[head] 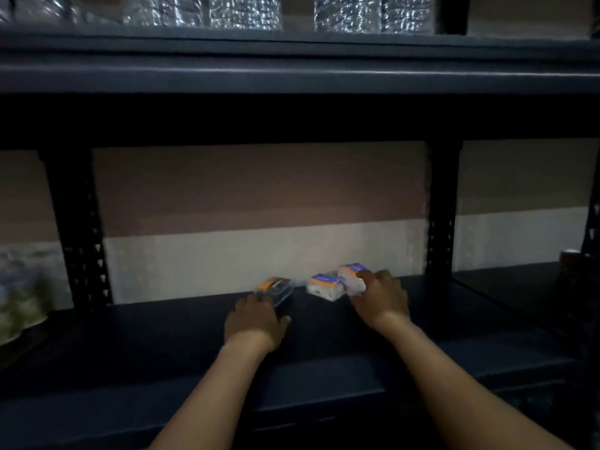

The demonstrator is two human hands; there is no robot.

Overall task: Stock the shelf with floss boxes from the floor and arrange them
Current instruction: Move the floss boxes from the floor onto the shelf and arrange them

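Observation:
Three small floss boxes lie at the back of a dark shelf board [162,336]. My right hand [381,297] grips the rightmost white and blue box [350,276], fingers curled over its top. A second white and blue box [324,285] lies flat just left of it. Further left sits a clear box with an orange label [274,287]; my left hand [256,321] reaches it, fingertips on its near edge. The frame is blurred, so the left fingers' hold is unclear.
An upper shelf beam [292,73] runs overhead, with shiny wrapped packs [243,11] above it. Perforated uprights stand at the left [81,238] and right [440,222]. A wrapped bundle [19,297] sits at far left, and a dark can [569,264] at far right.

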